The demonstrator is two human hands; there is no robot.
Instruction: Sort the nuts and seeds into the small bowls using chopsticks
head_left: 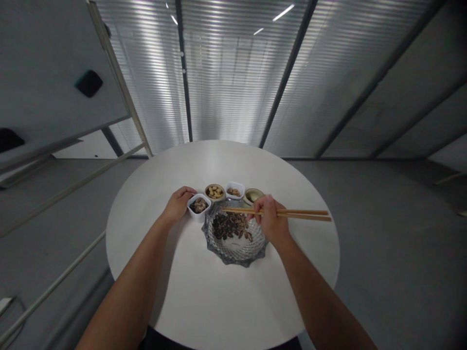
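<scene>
A round white table fills the middle of the view, set on a grey floor before slatted blinds behind glass, with a pale framed panel leaning in at the left; the head looks down over both bare forearms, so the work sits squarely between them. Near the table's centre lies a cut-glass dish with a scalloped rim, holding a loose heap of dark seeds; four small containers stand in an arc along its far edge, which leaves them all within easy reach. From left to right, these are a white square cup of striped seeds, a round bowl of peanuts, a second white square cup of nuts, and a small round bowl whose contents are hard to make out. The left hand curls narrowly against the first cup, steadying it at the dish's edge; the right hand pinches a pair of wooden chopsticks in a narrow grip, their tips reaching left above the dish; whether they carry anything, I cannot tell.
</scene>
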